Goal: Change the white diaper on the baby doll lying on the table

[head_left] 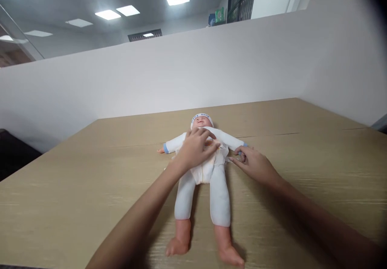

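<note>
Pale wood grain covers the worktop (90, 188). Near its middle a doll (219, 196) in a white suit lies on its back, with its head toward the white wall (151, 83) and its bare feet (177, 247) toward the person.

Taking the risks from left to right: the doll's far arm (173, 143) lies free on the wood with nothing holding it. A pull from the other side could probably drag the whole body sideways or swing it round. The left hand (196, 148) bears on the chest only. If that weight eased, the soft body might slide on the smooth surface. The loose white cloth (225, 153) bunched at the waist could also ruck up or catch under the palm. On the right, a hard tug at the thin sleeve (231, 141) might strain a seam, or the grip might slip off the blue cuff (244, 144).

The left hand's fingers (211, 144) are loosely bent and spread across the chest, with their tips on the cloth. I cannot tell whether they pinch a fold. The right hand (255, 165) rests low on the worktop just beside the doll's waist. Its fingers (242, 155) are curled almost closed about the end of the outstretched arm at the cuff, and the thumb points toward the body.
</note>
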The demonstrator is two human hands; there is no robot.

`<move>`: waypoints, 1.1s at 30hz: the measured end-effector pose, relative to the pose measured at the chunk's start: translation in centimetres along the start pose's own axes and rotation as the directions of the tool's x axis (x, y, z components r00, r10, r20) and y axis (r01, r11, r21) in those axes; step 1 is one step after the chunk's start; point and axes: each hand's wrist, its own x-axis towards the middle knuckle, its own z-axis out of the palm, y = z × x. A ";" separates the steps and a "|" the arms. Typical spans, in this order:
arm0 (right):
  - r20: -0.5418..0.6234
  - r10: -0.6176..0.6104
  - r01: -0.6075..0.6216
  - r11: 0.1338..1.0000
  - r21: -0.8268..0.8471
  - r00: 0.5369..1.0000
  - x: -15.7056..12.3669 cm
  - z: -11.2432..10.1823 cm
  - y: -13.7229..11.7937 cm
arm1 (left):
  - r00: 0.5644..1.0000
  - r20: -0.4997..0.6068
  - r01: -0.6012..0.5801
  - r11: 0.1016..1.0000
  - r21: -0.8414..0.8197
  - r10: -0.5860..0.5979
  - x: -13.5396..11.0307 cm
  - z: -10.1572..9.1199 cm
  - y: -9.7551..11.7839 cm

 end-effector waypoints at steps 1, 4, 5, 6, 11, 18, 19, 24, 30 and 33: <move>0.006 -0.013 0.013 1.000 -0.025 1.000 0.0 0.1 0.0 | 0.999 0.043 0.000 0.999 0.035 -0.002 0.0 0.5 0.4; -0.001 -0.009 0.008 0.996 -0.093 1.000 0.0 0.4 0.1 | 0.995 0.097 0.003 0.995 0.097 -0.012 -0.4 1.6 0.5; -0.010 0.001 -0.002 0.995 -0.104 1.000 0.0 0.6 0.2 | 0.995 0.099 0.004 0.994 0.107 -0.015 -0.5 1.8 0.4; -0.017 0.014 -0.016 0.994 -0.108 1.000 0.0 0.8 0.3 | 0.995 0.100 0.004 0.994 0.113 -0.015 -0.5 1.9 0.2; 0.031 0.165 -0.164 0.985 -0.045 0.986 0.0 1.7 1.2 | 0.994 0.104 0.016 0.992 0.122 -0.029 -0.5 2.1 0.1; 0.274 0.106 -0.213 0.892 0.399 0.956 1.2 -0.9 1.7 | 0.996 0.083 0.026 0.989 0.145 -0.038 -0.5 2.6 0.3; 0.298 0.101 -0.235 0.857 0.459 0.949 1.5 -1.5 1.4 | 0.996 0.080 0.030 0.989 0.145 -0.042 -0.5 2.5 0.3; 0.373 0.125 -0.323 0.781 0.535 0.919 4.5 -3.0 -2.5 | 0.992 0.091 0.074 0.987 0.144 -0.087 -0.4 2.3 0.6; 0.369 0.076 -0.259 0.839 0.478 0.926 7.5 -0.9 -6.3 | 0.986 0.116 0.112 0.990 0.091 -0.122 -0.4 2.3 0.4; 0.255 0.046 -0.168 0.860 0.482 0.966 6.3 -0.2 -6.7 | 0.974 0.192 0.136 0.989 -0.052 -0.124 -0.1 1.3 -0.7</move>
